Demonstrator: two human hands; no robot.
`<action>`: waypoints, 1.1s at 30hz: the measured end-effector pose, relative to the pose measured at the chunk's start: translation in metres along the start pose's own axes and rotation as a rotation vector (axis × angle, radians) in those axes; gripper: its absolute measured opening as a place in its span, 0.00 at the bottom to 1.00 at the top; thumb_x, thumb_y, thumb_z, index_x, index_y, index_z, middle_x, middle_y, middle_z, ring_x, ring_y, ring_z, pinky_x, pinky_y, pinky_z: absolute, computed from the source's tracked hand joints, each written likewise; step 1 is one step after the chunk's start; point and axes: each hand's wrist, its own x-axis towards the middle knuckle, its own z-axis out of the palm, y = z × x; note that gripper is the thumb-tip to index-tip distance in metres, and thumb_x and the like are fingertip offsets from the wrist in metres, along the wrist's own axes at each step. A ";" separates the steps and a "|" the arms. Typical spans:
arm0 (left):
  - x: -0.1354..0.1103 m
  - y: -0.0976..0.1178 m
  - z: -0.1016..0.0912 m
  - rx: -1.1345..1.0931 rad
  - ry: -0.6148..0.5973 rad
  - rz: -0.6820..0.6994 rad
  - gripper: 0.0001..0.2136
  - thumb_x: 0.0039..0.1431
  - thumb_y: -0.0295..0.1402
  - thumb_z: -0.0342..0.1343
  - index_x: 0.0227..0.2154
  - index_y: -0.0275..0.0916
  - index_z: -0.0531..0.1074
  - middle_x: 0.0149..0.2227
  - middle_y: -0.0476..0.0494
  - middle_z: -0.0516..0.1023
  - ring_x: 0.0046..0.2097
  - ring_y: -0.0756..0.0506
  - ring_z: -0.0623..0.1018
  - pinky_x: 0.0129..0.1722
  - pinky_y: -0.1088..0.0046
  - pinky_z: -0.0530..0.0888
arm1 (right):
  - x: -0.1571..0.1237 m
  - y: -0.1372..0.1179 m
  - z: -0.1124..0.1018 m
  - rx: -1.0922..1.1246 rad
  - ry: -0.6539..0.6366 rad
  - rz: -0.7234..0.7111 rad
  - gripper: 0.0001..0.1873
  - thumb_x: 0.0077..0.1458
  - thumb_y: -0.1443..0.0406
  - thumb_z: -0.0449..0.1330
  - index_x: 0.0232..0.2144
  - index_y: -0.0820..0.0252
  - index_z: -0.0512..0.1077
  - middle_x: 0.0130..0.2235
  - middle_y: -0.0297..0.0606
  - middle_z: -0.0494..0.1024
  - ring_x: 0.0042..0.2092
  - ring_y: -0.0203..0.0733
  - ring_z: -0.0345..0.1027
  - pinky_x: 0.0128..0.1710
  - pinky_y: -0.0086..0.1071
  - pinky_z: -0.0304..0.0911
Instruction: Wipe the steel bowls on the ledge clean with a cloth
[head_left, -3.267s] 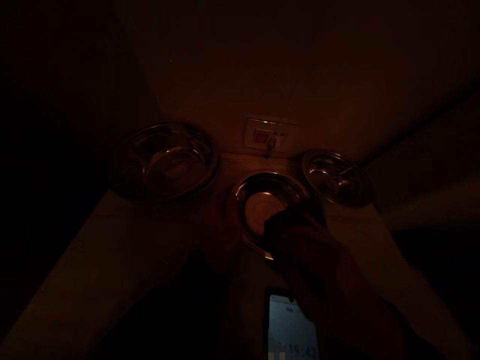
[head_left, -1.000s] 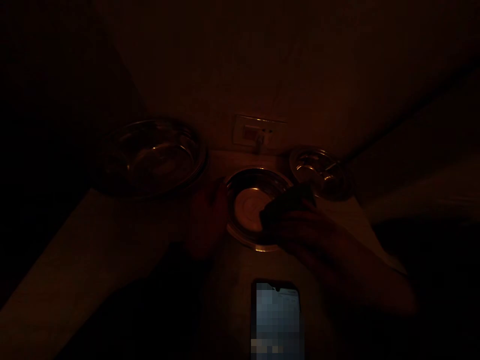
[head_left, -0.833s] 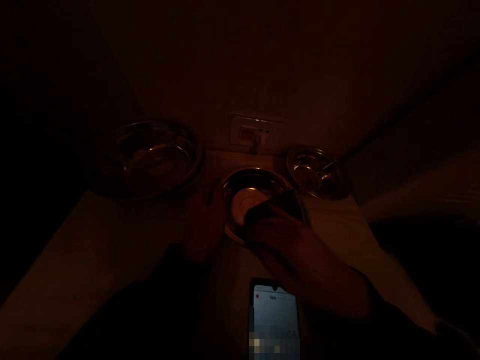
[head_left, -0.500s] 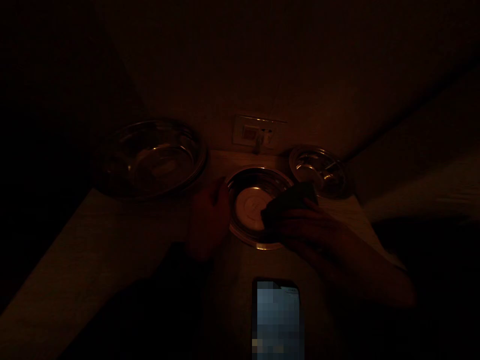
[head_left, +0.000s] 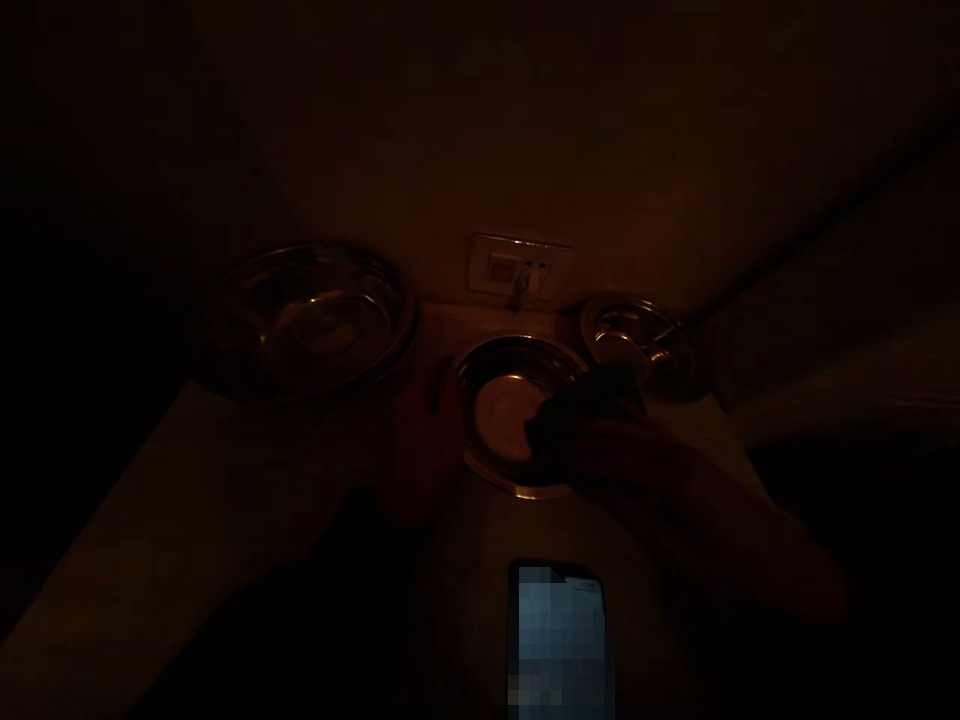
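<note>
In the dim head view, a shiny round metal bowl (head_left: 504,415) sits at the middle of the table. My left hand (head_left: 421,440) is at its left rim, closed on the edge, with the thumb near the top side. My right hand (head_left: 622,450) reaches in from the right, its fingers pressed on a dark, flat piece, perhaps a cloth or sponge (head_left: 592,395). That dark piece lies over the bowl's right side and hides part of its inside. Darkness blurs the finger details.
A larger metal bowl (head_left: 322,325) stands at the back left, and a smaller metal dish (head_left: 641,340) at the back right. A wall socket plate (head_left: 519,268) with a plug is behind. A lit phone (head_left: 562,640) lies on the table (head_left: 112,560) in front.
The picture has grown darker. My right hand and the dark piece have shifted slightly right; my left hand stays at the bowl's rim.
</note>
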 end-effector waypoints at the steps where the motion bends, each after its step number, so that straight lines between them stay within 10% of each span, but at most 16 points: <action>1: 0.000 -0.001 0.001 -0.013 -0.004 0.005 0.15 0.61 0.34 0.45 0.41 0.36 0.76 0.38 0.45 0.81 0.37 0.46 0.77 0.37 0.75 0.72 | 0.001 -0.001 0.002 0.000 0.015 -0.003 0.13 0.60 0.71 0.53 0.45 0.58 0.72 0.49 0.40 0.77 0.54 0.41 0.67 0.61 0.44 0.54; 33: 0.001 -0.002 -0.001 -0.011 -0.007 -0.003 0.15 0.61 0.34 0.44 0.38 0.36 0.76 0.36 0.45 0.81 0.36 0.46 0.77 0.35 0.74 0.72 | 0.005 -0.008 0.020 -0.025 0.101 -0.019 0.15 0.59 0.71 0.53 0.47 0.57 0.71 0.47 0.40 0.78 0.52 0.41 0.69 0.62 0.50 0.50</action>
